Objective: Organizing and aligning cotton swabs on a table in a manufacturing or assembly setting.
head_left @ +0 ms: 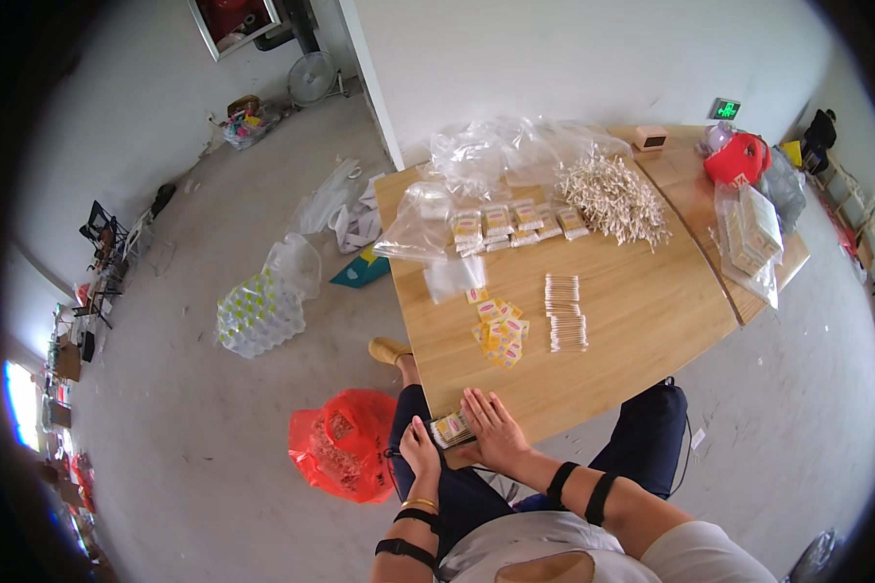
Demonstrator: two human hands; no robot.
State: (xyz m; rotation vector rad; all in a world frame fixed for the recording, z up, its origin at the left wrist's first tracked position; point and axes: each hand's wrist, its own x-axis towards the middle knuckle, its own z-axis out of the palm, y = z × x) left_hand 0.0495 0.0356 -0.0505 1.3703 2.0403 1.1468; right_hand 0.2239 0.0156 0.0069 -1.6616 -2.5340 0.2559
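At the table's near edge, a small pack of cotton swabs with a yellow and white label lies between my hands. My left hand is closed on its left end. My right hand rests against its right end, fingers stretched out and lying flat on the tabletop side. Beyond them are a scattered pile of yellow and white cards and two neat rows of loose cotton swabs. Farther back stand several filled swab packs beside a big heap of cotton swabs.
Clear plastic bags cover the wooden table's back edge. At the right lie a bag of white packs and a red bag. On the floor, left, are a red plastic bag and a clear bundle with green spots.
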